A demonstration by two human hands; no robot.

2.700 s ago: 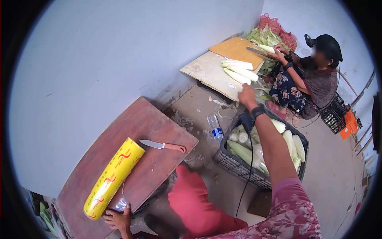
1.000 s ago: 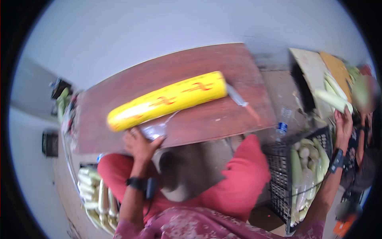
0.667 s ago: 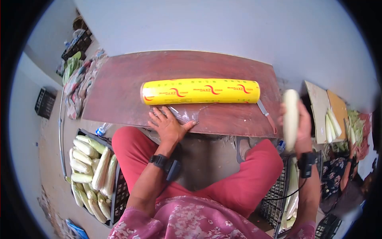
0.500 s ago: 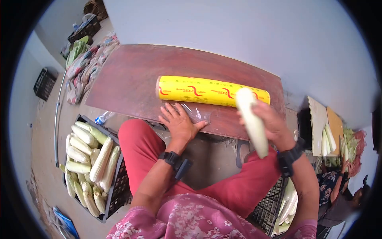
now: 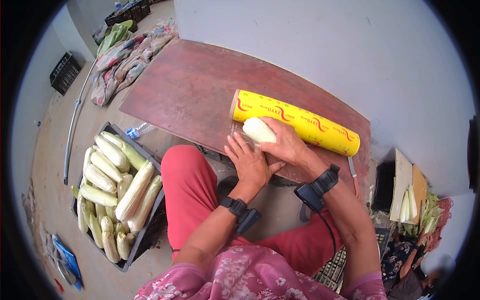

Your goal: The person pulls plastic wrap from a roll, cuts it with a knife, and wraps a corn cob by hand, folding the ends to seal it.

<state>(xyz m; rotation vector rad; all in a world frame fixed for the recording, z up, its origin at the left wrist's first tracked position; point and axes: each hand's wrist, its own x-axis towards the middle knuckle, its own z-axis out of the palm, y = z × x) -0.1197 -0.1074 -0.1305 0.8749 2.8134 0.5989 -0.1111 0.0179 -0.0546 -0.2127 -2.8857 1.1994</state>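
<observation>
A pale ear of corn (image 5: pixel 259 131) lies against the near side of a yellow roll of cling film (image 5: pixel 300 120), over the film's loose end. My right hand (image 5: pixel 285 142) is wrapped round the ear from the right, covering part of it. Flat at the front edge of the reddish wooden board (image 5: pixel 185 90) rests my left hand (image 5: pixel 250 165), fingers stretched and thumb out. Its fingertips touch the clear film (image 5: pixel 235 129) just below the ear.
On my left stands a black crate (image 5: pixel 145 237) full of corn ears, with a plastic bottle (image 5: pixel 140 130) beside it. A thin tool (image 5: pixel 353 172) lies by the board's right end. Another person (image 5: pixel 407 265) is at the lower right, near corn and husks. A pale wall closes the far side.
My right hand has brought the ear of corn left and down to the film beside my left hand. The view has shifted, so the roll appears more slanted. My left hand stays flat.
</observation>
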